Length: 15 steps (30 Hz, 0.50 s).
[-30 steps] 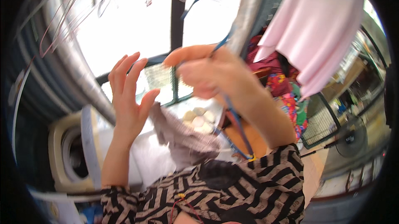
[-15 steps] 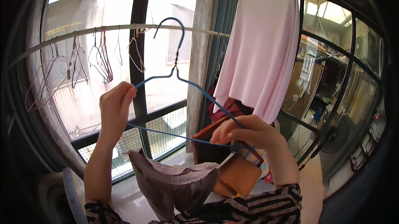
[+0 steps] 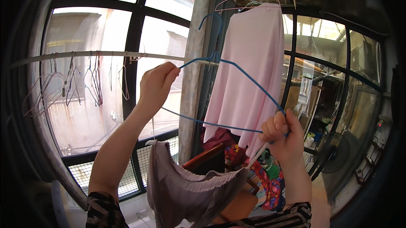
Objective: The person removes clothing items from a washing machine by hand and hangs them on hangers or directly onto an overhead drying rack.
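Bright window backlight, fisheye-bent edges

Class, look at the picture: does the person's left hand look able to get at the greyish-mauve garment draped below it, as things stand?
Probably not at once: the left hand grips one end of the blue wire hanger, so it is occupied. The garment hangs unobstructed below.

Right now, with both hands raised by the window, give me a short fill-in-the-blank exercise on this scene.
1. Both hands grip a wire hanger whose colour is ____.
2. The right hand grips the hanger's ____ corner.
3. The garment hanging by the window is ____ in colour.
4. The empty hangers on the rail are on the person's ____ side.

Missing words: blue; right; pink; left
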### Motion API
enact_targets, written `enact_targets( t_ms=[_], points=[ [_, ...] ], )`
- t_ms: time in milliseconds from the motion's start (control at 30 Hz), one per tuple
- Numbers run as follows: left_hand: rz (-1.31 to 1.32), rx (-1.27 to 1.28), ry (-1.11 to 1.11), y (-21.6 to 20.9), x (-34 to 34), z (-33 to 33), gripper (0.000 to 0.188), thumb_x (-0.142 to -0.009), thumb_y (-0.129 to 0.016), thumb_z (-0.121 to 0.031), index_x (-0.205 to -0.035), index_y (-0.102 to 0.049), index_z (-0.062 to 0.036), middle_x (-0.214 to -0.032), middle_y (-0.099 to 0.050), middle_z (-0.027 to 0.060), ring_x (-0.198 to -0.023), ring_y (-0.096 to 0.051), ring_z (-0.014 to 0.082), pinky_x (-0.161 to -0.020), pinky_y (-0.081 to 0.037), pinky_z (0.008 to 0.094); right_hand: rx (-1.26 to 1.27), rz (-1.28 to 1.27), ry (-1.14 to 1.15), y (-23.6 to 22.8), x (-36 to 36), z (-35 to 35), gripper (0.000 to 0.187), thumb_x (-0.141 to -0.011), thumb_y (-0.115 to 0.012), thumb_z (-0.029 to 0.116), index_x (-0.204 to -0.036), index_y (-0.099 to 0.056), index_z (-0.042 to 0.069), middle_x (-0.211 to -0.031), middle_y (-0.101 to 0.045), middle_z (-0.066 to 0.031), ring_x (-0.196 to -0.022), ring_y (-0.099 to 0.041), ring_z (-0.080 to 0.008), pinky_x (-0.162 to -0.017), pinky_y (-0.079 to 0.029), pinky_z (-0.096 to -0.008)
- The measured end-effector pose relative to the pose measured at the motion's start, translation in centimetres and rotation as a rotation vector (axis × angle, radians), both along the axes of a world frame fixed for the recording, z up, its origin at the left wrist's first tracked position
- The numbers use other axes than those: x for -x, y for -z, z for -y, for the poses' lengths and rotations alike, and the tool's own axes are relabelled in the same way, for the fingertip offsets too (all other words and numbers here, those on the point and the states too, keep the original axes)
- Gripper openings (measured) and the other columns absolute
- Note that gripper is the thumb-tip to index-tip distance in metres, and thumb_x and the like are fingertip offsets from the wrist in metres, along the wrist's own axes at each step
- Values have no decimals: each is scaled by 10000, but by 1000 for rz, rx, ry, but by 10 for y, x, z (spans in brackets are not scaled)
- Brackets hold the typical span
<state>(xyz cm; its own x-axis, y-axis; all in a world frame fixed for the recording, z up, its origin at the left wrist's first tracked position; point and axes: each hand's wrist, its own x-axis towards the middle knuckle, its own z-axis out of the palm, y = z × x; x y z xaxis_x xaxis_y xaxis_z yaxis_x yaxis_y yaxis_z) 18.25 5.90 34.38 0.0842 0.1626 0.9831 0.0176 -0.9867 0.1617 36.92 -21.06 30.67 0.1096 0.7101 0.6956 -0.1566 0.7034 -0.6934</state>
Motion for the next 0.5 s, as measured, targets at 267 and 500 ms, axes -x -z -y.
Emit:
enact_targets(
  t_ms=[267, 500],
  points=[
    [-47, -142, -15, -21, -28, 0, 356, -865, -598, -118, -1215, -543, -83, -1141, -544, 103, -1033, -546, 251, -876, -461, 378, -78, -37, 136, -46, -51, 21, 387, -974, -385, 312, -697, -508, 71, -551, -279, 26, -520, -257, -100, -503, -215, -266],
    [-165, -191, -75, -72, -40, -27, 317, -869, -614, -171, -1174, -557, -107, -1167, -539, 68, -1066, -540, 256, -841, -482, 371, -170, -43, 194, -63, -73, 30, 371, -983, -381, 293, -712, -507, 74, -558, -283, 32, -523, -259, -87, -505, -216, -251]
  ],
)
